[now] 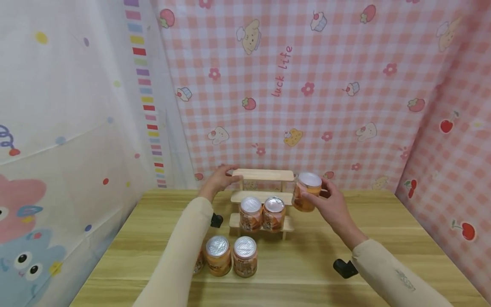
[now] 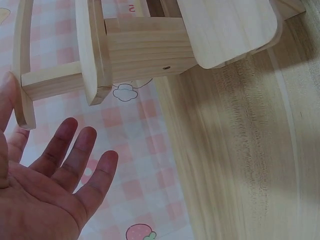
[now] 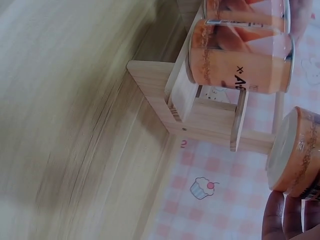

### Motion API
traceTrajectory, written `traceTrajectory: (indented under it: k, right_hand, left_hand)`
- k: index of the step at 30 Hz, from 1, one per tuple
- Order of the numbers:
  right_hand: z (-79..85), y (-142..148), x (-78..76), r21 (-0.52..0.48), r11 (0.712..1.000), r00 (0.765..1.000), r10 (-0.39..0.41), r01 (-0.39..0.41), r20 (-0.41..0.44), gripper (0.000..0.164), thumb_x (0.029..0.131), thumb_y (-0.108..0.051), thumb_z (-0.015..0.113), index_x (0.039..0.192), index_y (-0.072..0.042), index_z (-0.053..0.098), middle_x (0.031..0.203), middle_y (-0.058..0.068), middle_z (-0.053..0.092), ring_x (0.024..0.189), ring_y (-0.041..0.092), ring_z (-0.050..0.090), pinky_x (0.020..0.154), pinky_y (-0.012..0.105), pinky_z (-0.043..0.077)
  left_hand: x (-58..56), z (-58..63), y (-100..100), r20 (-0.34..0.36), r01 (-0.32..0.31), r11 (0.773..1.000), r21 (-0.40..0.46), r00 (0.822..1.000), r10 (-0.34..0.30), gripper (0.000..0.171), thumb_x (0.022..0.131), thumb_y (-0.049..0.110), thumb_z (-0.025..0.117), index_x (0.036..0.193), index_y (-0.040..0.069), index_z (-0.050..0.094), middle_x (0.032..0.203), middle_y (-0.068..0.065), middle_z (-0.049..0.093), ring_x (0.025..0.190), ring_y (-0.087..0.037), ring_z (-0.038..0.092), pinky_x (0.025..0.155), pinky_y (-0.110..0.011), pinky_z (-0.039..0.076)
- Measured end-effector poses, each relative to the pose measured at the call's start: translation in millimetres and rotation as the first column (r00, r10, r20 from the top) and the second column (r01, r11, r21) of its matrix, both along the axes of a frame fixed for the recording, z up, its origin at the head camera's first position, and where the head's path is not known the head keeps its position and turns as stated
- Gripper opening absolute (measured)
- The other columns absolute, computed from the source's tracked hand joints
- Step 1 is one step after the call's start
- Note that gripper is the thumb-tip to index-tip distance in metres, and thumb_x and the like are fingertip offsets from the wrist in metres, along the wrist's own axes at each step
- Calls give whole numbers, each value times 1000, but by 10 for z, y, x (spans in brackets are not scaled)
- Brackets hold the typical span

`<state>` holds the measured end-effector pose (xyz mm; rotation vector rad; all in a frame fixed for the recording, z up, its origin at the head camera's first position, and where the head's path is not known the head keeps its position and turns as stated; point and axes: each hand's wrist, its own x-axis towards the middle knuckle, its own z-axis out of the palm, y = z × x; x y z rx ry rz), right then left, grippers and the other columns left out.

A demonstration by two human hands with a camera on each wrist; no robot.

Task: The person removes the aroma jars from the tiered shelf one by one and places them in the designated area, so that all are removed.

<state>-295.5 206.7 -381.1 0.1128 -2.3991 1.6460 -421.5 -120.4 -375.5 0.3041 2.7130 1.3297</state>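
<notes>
A small three-tier wooden shelf (image 1: 264, 175) stands at the back of the table. My left hand (image 1: 221, 180) pinches the left end of its top plank between thumb and forefinger; in the left wrist view the other fingers (image 2: 82, 150) spread loosely below. My right hand (image 1: 333, 207) grips an orange-labelled can (image 1: 307, 192) with a silver lid, held slightly tilted beside the right end of the upper tiers. In the right wrist view, fingertips press the side of this can (image 3: 302, 155). Two similar cans, a left one (image 1: 251, 214) and a right one (image 1: 274, 214), sit side by side on the lowest tier.
On the table (image 1: 299, 273) in front of the shelf stand a can (image 1: 218, 256) and another can (image 1: 245, 256); a third (image 1: 198, 263) is partly hidden by my left sleeve. A checked cloth (image 1: 326, 106) hangs close behind the shelf. Dark objects (image 1: 345, 268) show near both wrists.
</notes>
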Motion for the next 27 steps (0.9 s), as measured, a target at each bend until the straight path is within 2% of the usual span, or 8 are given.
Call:
traceTrajectory:
  k: [5, 12, 21, 27]
  right_hand:
    - [32, 22, 115, 7, 999, 999, 33, -33, -26, 71, 89, -34, 77, 146, -7, 43, 133, 15, 52, 118, 30, 52, 81, 27, 51]
    - [20, -19, 314, 46, 993, 994, 108, -107, -26, 69, 87, -29, 78, 141, -2, 44, 129, 18, 54, 116, 32, 52, 78, 32, 53]
    - [-149, -126, 472, 44, 986, 987, 162, -162, 7, 66, 83, -20, 82, 136, 1, 47, 126, 17, 56, 114, 32, 54, 81, 31, 53]
    - [-287, -189, 538, 11, 979, 979, 202, -203, 40, 68, 80, -17, 84, 135, 2, 47, 125, 17, 56, 116, 31, 54, 85, 31, 53]
  left_hand:
    - [10, 11, 13, 13, -7, 1000, 4, 1000, 7, 59, 98, 34, 64, 149, 11, 46, 150, -17, 38, 128, -36, 48, 94, -48, 50]
    - [6, 15, 19, 34, -22, 999, 28, 999, 21, 59, 97, 34, 65, 149, 12, 46, 151, -17, 36, 126, -35, 48, 93, -50, 49]
    - [10, 17, 14, 51, -27, 1000, 14, 998, 26, 59, 97, 35, 65, 149, 14, 46, 150, -16, 37, 124, -34, 49, 86, -43, 50]
    - [-9, 15, 15, 51, -23, 1000, 12, 998, 23, 59, 98, 35, 65, 149, 14, 46, 150, -15, 36, 126, -35, 48, 90, -47, 50]
